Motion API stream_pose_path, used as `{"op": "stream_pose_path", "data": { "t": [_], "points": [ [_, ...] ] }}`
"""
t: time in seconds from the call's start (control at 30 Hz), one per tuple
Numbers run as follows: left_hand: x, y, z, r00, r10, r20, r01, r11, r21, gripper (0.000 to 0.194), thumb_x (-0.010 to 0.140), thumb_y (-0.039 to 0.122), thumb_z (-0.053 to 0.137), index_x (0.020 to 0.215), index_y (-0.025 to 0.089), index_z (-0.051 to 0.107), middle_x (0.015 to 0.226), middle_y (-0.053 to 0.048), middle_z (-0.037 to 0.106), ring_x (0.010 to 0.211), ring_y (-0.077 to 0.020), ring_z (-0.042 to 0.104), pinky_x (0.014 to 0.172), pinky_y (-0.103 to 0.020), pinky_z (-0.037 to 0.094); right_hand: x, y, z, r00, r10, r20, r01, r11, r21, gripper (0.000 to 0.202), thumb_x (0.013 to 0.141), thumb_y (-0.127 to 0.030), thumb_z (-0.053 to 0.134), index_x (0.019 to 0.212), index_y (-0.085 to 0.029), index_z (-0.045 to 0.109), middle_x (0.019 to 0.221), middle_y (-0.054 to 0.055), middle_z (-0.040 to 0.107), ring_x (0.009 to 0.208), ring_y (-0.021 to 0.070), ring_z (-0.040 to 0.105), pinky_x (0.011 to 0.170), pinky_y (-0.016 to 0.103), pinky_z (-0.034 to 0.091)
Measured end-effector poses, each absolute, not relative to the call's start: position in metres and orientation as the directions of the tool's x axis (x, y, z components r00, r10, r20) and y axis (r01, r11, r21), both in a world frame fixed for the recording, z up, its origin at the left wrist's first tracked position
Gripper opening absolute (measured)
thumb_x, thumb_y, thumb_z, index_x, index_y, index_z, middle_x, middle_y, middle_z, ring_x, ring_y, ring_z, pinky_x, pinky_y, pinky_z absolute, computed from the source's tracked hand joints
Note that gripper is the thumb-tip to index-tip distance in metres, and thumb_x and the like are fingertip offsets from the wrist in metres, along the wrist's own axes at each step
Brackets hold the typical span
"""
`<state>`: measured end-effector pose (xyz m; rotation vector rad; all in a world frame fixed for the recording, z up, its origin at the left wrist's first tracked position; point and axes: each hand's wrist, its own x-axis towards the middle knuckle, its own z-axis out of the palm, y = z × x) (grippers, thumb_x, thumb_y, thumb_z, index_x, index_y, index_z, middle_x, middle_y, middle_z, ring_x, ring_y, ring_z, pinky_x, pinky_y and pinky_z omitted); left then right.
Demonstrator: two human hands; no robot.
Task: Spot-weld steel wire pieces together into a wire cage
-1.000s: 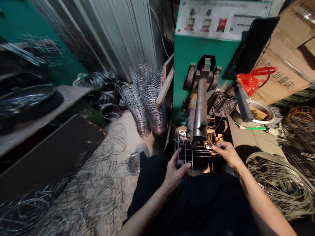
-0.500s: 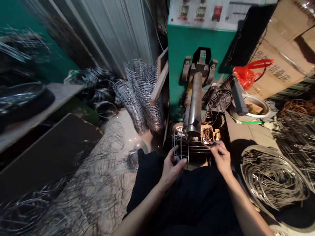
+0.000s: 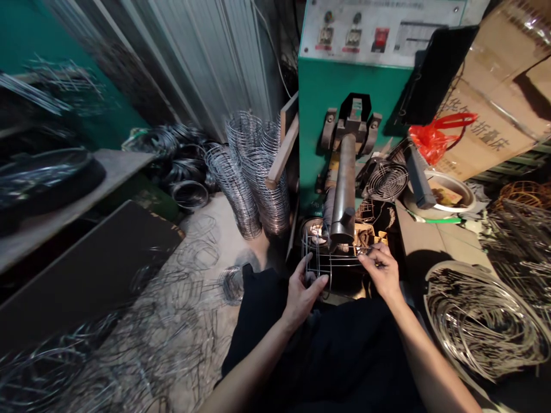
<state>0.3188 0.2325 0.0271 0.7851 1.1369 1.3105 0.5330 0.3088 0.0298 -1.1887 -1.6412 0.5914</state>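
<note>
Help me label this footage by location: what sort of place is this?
Probably a small metal-wire workshop: a green machine with a switch panel, stacked wire rings beside it, and bent wire piled at the right.

Over on the right I can see a big brown cardboard box (image 3: 503, 109) printed with dark characters, a bright red plastic bag (image 3: 431, 144) in front of it. A round whitish basin (image 3: 457, 210) sits near the bag. Grey corrugated metal sheeting (image 3: 215, 63) rises at the back; leftward, a flat black board (image 3: 90, 275) tilts beside a pale grey benchtop (image 3: 118, 166).
</note>
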Motion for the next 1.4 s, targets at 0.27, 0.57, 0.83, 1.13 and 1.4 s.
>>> {"op": "stream_pose_path", "data": {
  "t": [0.27, 0.57, 0.83, 1.13, 1.4],
  "points": [
    [0.318, 0.242, 0.029, -0.108, 0.976, -0.187, -0.345, 0.140, 0.928, 0.085, 0.075, 0.041, 0.079, 0.145, 0.014, 0.041, 0.055, 0.011, 0.044, 0.045, -0.0078, 0.046, 0.043, -0.020, 0.048, 0.532, 0.322, 0.029, -0.031, 0.909, 0.417, 0.428, 0.389, -0.816, 0.046, 0.084, -0.050, 0.069, 0.056, -0.021, 0.047, 0.077, 0.003, 0.047, 0.080, 0.0226, 0.048, 0.074, 0.036, 0.038],
    [0.317, 0.253, 0.029, -0.079, 0.983, -0.168, -0.345, 0.131, 0.930, 0.087, 0.076, 0.041, 0.078, 0.146, 0.011, 0.038, 0.054, 0.010, 0.046, 0.044, -0.0082, 0.047, 0.042, -0.020, 0.047, 0.533, 0.328, 0.030, -0.018, 0.907, 0.421, 0.419, 0.389, -0.820, 0.044, 0.085, -0.048, 0.070, 0.058, -0.021, 0.048, 0.077, 0.003, 0.048, 0.079, 0.0222, 0.048, 0.073, 0.036, 0.037],
    [0.317, 0.254, 0.024, -0.071, 0.982, -0.177, -0.355, 0.141, 0.924, 0.087, 0.074, 0.043, 0.079, 0.145, 0.013, 0.041, 0.054, 0.011, 0.046, 0.044, -0.0091, 0.049, 0.044, -0.021, 0.048, 0.533, 0.325, 0.036, -0.035, 0.883, 0.469, 0.447, 0.433, -0.783, 0.037, 0.087, -0.041, 0.068, 0.060, -0.021, 0.052, 0.081, 0.005, 0.052, 0.086, 0.0243, 0.051, 0.079, 0.038, 0.040],
    [0.324, 0.202, 0.032, -0.095, 0.936, -0.339, -0.488, 0.253, 0.835, 0.077, 0.075, 0.040, 0.079, 0.137, 0.012, 0.045, 0.057, 0.006, 0.056, 0.043, -0.0088, 0.049, 0.040, -0.020, 0.042, 0.573, 0.264, -0.003, 0.143, 0.960, 0.240, 0.453, 0.153, -0.878, 0.054, 0.083, -0.053, 0.069, 0.121, -0.021, 0.047, 0.117, 0.012, 0.064, 0.107, 0.0273, 0.063, 0.094, 0.042, 0.050],
    [0.256, 0.099, 0.028, 0.291, 0.747, -0.598, -0.123, 0.649, 0.751, 0.059, 0.071, 0.059, 0.076, 0.103, 0.010, 0.073, 0.083, -0.013, 0.073, 0.068, -0.0186, 0.067, 0.058, -0.025, 0.050, 0.592, 0.234, 0.050, -0.292, 0.910, -0.294, 0.542, -0.096, -0.835, 0.046, 0.094, -0.064, 0.047, 0.098, -0.020, 0.059, 0.057, -0.002, 0.058, 0.040, 0.0157, 0.057, 0.040, 0.023, 0.043]
  ]
}}
